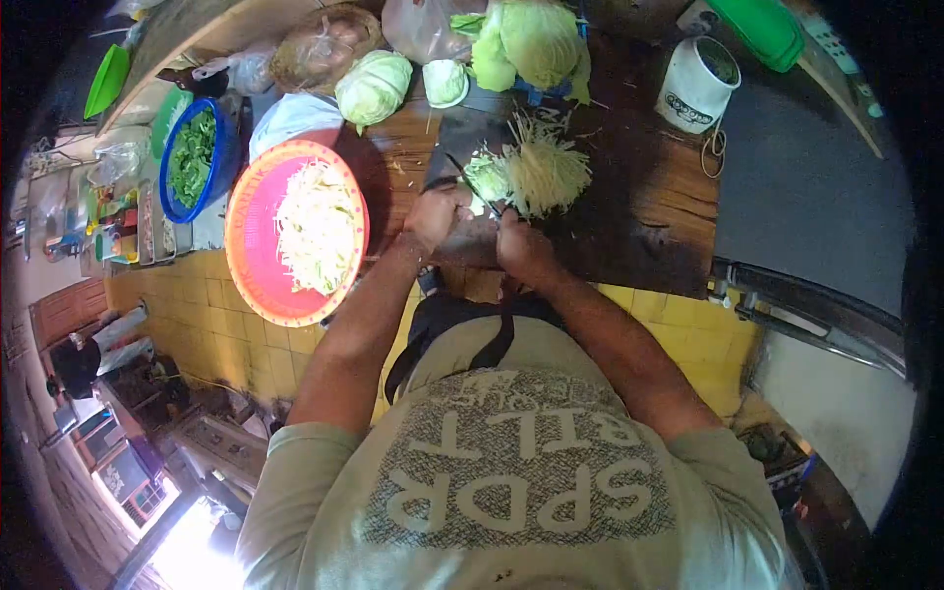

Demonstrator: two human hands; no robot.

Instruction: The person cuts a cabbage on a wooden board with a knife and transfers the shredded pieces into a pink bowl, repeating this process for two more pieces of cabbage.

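My right hand (526,248) is closed round the handle of a knife (471,181), whose dark blade points up and to the left. Just left of the blade, my left hand (435,218) has its fingers curled on a pale piece of cabbage (478,206), mostly hidden by the hand. Light green cut cabbage (488,177) lies against the blade's far side. Beside it, a heap of shredded cabbage (547,169) rests on the dark board (619,221).
Left of my arm stands a red colander (248,241) of shredded cabbage, with a blue basin (169,202) of green leaves beyond. Whole cabbages (374,88) and a large leafy head (531,44) line the back. A white container (696,87) stands at the right.
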